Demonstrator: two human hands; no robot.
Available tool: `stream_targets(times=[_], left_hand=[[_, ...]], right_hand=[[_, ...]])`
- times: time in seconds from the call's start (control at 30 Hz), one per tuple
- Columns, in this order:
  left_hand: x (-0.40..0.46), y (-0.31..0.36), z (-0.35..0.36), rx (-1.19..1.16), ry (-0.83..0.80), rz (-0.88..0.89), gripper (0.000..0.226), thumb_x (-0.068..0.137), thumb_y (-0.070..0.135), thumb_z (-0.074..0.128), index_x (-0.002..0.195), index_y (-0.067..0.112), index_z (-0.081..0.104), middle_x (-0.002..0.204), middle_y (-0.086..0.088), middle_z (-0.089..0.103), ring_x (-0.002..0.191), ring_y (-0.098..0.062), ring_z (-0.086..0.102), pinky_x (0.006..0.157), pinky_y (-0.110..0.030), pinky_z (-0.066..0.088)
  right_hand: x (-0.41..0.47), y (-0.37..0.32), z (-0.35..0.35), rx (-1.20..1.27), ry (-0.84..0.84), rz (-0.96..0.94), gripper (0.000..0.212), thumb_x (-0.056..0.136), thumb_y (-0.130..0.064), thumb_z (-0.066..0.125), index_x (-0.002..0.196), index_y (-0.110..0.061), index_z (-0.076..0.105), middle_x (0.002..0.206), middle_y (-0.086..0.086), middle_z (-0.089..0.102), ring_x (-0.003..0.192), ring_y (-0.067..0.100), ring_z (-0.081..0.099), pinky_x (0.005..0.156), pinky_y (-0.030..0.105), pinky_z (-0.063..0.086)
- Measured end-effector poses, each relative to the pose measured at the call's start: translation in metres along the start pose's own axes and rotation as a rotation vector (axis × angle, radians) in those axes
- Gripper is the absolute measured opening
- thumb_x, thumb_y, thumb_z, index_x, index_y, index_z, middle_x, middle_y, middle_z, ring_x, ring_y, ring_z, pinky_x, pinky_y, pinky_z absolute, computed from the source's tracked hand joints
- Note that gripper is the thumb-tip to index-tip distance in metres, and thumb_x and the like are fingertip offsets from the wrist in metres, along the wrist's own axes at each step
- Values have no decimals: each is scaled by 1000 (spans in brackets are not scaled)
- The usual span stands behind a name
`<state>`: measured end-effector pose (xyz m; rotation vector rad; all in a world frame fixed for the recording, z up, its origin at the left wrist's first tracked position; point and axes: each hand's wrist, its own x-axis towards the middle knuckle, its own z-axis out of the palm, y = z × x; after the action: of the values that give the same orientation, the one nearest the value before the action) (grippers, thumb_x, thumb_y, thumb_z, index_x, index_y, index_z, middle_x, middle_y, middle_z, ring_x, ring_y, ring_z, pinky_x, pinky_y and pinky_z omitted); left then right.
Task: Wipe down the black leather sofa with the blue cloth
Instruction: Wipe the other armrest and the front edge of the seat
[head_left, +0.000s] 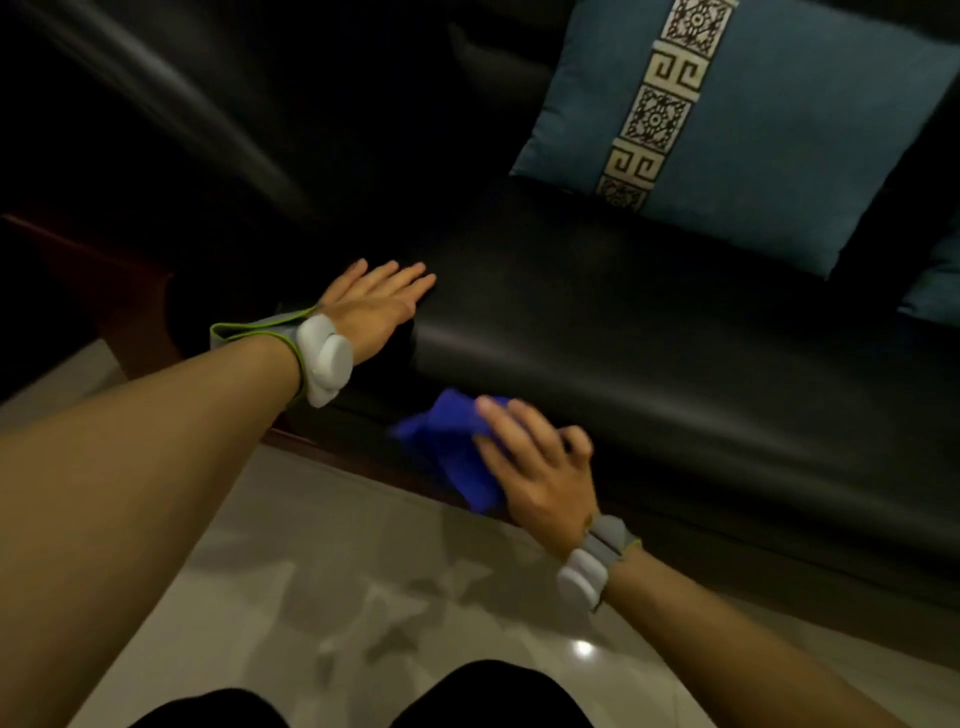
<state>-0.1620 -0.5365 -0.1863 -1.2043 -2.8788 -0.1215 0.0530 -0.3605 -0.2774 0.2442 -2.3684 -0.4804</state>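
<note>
Head view shows me the blue cloth (457, 447) bunched against the front edge of the black leather sofa (649, 364), low on the seat cushion's face where it drops toward the floor. My right hand (535, 467) lies over the cloth's right part, fingers curled down onto the fabric and gripping it; the fingertips are blurred, so I cannot tell exactly how tightly they close, though the thumb side appears to press into the folds. Part of the cloth sticks out to the left of that hand and hangs a little below it.

Up and to the left of the cloth, my left hand (374, 306) rests flat at the seat cushion's left end, palm down, fingers straight and only slightly fanned, tips touching the leather. Each wrist carries a grey band with a white sensor pod, the left wristband (324, 361) edged in green, the right wristband (592, 566) nearer the camera.

Well beyond the cloth, at the back of the seat, a teal cushion (769, 130) with a cream patterned stripe leans against the backrest. Below the cloth, a glossy pale tiled floor (363, 597) shows a small light reflection, and dark-clad knees (488, 696) fill the bottom edge.
</note>
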Motion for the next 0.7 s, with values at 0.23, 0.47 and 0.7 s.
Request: stream_targets(times=[0.23,0.47,0.7], left_hand=[[-2,-7,7,21,29,32,54,107,16,17,157,30,-2,165,10,-6,152,-11,-5,120,-30,-7],[3,-3,7,-132,-16,-25,55,105,43,21,157,30,12,165,10,9,151,-10,2,121,-35,-8],[29,70,5,-159,37,33,65,91,71,31,150,45,23,164,8,13,152,-14,7,120,-50,-10]], right_hand=[[43,-46,-11,137,-34,321,53,72,-20,63,125,-24,63,151,8,43,140,32,36,107,50,31],[-25,48,-49,54,86,1083,71,61,-3,70,130,-18,61,143,11,50,127,34,48,96,52,31],[22,18,-39,225,120,790,63,60,-5,70,122,-13,68,135,15,57,128,40,49,102,54,39]])
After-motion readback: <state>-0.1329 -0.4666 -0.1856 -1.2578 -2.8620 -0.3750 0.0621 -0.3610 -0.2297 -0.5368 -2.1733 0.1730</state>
